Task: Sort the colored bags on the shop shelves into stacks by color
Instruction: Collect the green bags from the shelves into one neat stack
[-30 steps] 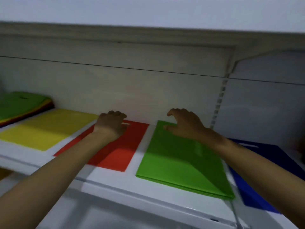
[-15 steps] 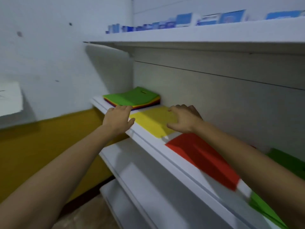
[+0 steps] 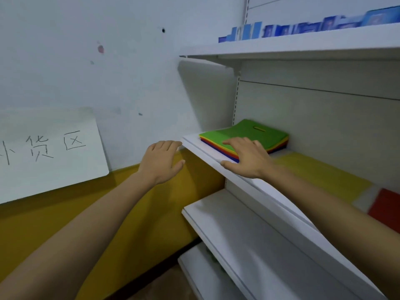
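Right hand lies flat, fingers spread, on the mixed bag stack at two o'clock; left hand hovers open. Light, limp bags probably lift best pinched at a corner.

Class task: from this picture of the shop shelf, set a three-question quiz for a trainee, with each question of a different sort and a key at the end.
1. True or false: the left hand is gripping a bag.
2. Which colour tops the mixed pile under the right hand? A red, B green, C blue.
3. Fill in: the bag lying flat on the shelf just beyond the pile is ____.
Key: 1 false, it is open and holds nothing; 2 B; 3 yellow.
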Available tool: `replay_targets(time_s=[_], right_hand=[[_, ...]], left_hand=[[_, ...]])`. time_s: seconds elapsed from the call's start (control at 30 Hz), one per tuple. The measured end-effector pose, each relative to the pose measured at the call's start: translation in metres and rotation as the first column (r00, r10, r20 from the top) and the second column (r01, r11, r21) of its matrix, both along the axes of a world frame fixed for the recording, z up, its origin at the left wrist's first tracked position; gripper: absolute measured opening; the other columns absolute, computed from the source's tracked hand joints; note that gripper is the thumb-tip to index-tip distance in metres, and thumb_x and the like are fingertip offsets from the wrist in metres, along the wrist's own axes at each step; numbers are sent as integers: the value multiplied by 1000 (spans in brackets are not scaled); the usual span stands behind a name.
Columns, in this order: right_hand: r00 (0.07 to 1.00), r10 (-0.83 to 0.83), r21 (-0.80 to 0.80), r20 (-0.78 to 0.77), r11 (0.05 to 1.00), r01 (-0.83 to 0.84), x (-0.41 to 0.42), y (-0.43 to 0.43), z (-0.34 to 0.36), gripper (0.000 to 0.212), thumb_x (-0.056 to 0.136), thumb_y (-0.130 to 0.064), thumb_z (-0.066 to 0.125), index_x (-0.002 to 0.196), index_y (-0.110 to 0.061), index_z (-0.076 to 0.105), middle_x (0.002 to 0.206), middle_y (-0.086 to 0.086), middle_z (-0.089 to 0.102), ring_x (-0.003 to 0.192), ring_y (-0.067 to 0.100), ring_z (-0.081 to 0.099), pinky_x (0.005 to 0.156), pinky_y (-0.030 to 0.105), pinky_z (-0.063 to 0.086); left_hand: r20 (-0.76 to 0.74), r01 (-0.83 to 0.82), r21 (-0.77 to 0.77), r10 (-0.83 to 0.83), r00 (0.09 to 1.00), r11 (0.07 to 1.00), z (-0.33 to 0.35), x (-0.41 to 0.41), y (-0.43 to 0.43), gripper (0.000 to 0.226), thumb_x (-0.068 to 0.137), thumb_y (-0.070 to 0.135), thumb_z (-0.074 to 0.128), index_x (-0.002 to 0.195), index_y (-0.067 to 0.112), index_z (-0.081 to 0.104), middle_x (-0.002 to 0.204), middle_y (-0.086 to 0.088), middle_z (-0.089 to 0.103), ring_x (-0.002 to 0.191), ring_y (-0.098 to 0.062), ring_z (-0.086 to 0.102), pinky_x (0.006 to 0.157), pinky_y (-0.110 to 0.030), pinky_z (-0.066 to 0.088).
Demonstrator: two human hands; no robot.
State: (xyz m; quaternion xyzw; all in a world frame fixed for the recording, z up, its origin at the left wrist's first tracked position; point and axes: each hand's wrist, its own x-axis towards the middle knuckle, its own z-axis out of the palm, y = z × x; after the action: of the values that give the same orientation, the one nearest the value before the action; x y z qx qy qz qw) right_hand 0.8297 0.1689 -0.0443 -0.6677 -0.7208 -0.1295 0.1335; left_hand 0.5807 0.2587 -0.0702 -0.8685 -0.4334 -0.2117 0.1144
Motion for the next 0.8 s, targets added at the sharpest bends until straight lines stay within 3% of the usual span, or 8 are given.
replay_targets(time_s=[0.3, 0.5, 0.8], right_hand=[[988, -155, -42, -8, 987, 155, 35, 73, -8, 89, 70, -77, 26, 143, -26, 36, 147, -1, 41, 132, 20, 38, 102, 38, 30], [950, -265, -23, -165, 964, 265, 98, 136, -16, 73, 81, -65, 55, 138, -19, 46, 139, 7, 51, 126, 25, 48, 103, 40, 39], [785, -598, -39, -166, 799, 600, 168, 180, -58, 59, 87, -52, 57, 129, -11, 50, 127, 14, 55, 119, 32, 49, 96, 40, 40]], left_hand=[[45, 120, -113, -116, 992, 986, -29, 35, 103, 59, 95, 48, 42, 145, 20, 32, 149, -3, 39, 137, -22, 34, 113, -40, 24], [125, 286, -152, -268, 955, 946, -26, 104, 186, 53, 96, 41, 46, 143, 18, 37, 135, -4, 54, 123, -23, 48, 97, -38, 42], [253, 412, -249, -352, 901, 876, -27, 198, 284, 45, 93, 42, 50, 132, 19, 50, 125, 1, 61, 113, -19, 56, 90, -35, 48]])
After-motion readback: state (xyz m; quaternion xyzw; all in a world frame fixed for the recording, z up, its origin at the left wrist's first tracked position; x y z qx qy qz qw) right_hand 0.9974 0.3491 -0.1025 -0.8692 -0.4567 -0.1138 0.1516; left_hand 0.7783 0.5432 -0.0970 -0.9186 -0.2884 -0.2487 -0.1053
